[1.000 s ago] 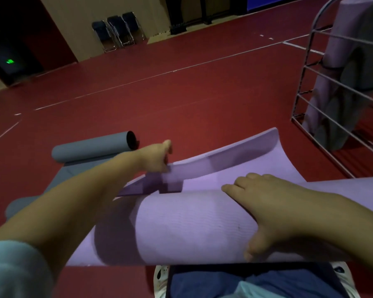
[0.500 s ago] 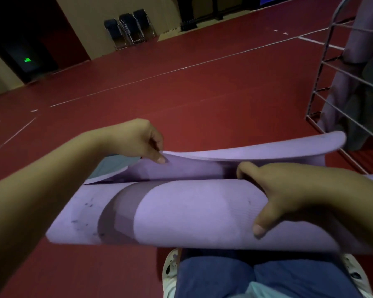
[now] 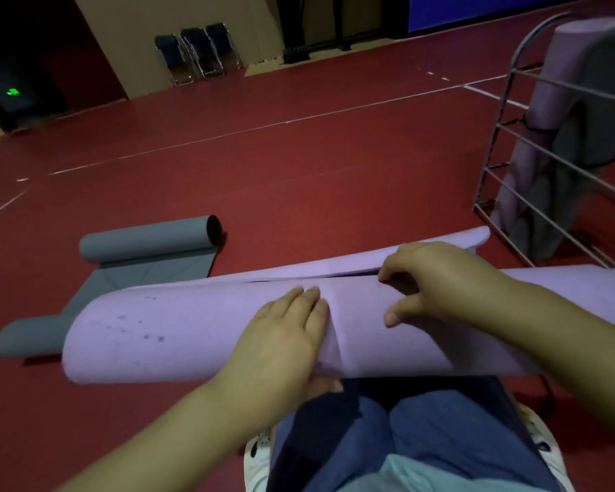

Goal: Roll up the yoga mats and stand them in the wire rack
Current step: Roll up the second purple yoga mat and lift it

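Your left hand (image 3: pixel 281 339) lies flat on top of the purple yoga mat (image 3: pixel 178 335), fingers together and stretched out along the curve of the roll, the thumb tucked under its near edge, so the hand cups the roll rather than clenching on it. Your right hand (image 3: pixel 437 282) sits just to the right of those fingers, curled over the roll: its fingertips (image 3: pixel 387 275) hook into the seam where the loose flap meets the rolled body, and the thumb presses on the near face, pinching the mat between them.

The purple mat lies sideways across your knees (image 3: pixel 405 431), rolled into a fat, loose tube. A sharp crease runs down its face between your two hands. To the left of your left fingers the surface carries a scatter of small dark spots. Beyond your right fingertips the unrolled tail lifts as a thin pale flap.

Past the left end of the roll a grey mat (image 3: pixel 146 239) lies on the red floor (image 3: pixel 299 165), partly rolled at both ends. Well right of your right hand the wire rack (image 3: pixel 501 143) stands with rolled mats (image 3: pixel 554 101) upright inside.
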Motion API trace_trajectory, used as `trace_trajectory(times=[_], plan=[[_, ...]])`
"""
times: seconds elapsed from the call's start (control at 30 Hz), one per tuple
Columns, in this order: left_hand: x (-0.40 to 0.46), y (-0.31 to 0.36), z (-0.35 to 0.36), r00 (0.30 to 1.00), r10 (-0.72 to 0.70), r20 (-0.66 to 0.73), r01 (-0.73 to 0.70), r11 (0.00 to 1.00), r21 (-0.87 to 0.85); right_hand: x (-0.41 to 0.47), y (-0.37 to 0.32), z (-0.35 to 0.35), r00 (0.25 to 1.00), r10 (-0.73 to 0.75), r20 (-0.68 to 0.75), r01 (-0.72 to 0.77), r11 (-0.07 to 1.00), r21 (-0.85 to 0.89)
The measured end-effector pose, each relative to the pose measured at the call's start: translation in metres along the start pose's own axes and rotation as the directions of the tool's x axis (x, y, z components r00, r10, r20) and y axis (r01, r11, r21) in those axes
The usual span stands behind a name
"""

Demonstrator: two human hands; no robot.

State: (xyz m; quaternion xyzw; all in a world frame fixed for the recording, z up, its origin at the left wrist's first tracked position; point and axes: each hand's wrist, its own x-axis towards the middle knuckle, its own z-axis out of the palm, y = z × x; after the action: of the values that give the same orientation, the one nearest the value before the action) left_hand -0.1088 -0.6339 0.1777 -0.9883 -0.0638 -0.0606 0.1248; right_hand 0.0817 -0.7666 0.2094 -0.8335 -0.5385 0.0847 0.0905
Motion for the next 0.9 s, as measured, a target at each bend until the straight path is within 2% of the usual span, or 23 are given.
trace_trajectory(times=[0.07, 0.17, 0.23, 0.3, 0.47, 0.57, 0.6, 0.67, 0.7, 0.73, 0.8, 0.9], plan=[[0.004, 0.001, 0.01, 0.996, -0.054, 0.074, 0.051, 0.997, 0.05, 0.002, 0.002, -0.001, 0.999, 0.019, -0.033, -0.017, 0.999, 0.049], [0.02, 0.001, 0.008, 0.994, -0.066, 0.091, 0.066, 0.998, -0.004, 0.007, 0.003, 0.001, 0.998, 0.005, -0.063, -0.002, 0.998, 0.061], [0.031, -0.006, 0.011, 0.991, -0.075, 0.106, 0.081, 0.995, -0.055, 0.01, 0.001, 0.008, 0.991, -0.057, -0.125, 0.063, 0.997, 0.048], [0.04, -0.016, 0.014, 0.997, -0.037, 0.066, 0.044, 0.993, -0.109, 0.012, -0.001, 0.017, 0.974, -0.131, -0.186, 0.132, 0.991, -0.009], [0.061, -0.038, 0.01, 0.991, 0.004, 0.137, 0.024, 0.978, -0.205, 0.015, -0.005, 0.017, 0.989, -0.14, -0.054, 0.126, 0.972, -0.198], [0.066, -0.044, 0.008, 0.983, -0.021, 0.183, 0.051, 0.985, -0.164, 0.028, -0.003, 0.019, 0.991, -0.13, -0.038, 0.116, 0.961, -0.252], [0.065, -0.043, 0.009, 0.992, -0.027, 0.125, 0.044, 0.989, -0.14, 0.033, 0.001, 0.02, 0.992, -0.123, -0.025, 0.114, 0.968, -0.225], [0.056, -0.037, 0.018, 0.987, -0.031, -0.157, -0.003, 0.978, -0.21, 0.045, 0.01, 0.015, 0.994, -0.105, 0.013, 0.106, 0.981, -0.16], [0.048, -0.033, 0.024, 0.958, -0.092, -0.273, -0.005, 0.943, -0.333, 0.051, 0.014, 0.011, 0.993, -0.109, 0.04, 0.114, 0.985, -0.132], [0.037, -0.028, 0.031, 0.934, -0.179, -0.31, 0.014, 0.883, -0.469, 0.057, 0.019, 0.008, 0.99, -0.121, 0.067, 0.127, 0.987, -0.1], [0.017, -0.022, 0.049, 0.908, -0.328, -0.262, 0.067, 0.728, -0.682, 0.07, 0.026, 0.004, 0.983, -0.136, 0.125, 0.14, 0.99, -0.021], [-0.001, -0.018, 0.069, 0.878, -0.448, -0.167, 0.084, 0.488, -0.869, 0.086, 0.029, -0.001, 0.968, -0.12, 0.219, 0.113, 0.993, 0.046]])
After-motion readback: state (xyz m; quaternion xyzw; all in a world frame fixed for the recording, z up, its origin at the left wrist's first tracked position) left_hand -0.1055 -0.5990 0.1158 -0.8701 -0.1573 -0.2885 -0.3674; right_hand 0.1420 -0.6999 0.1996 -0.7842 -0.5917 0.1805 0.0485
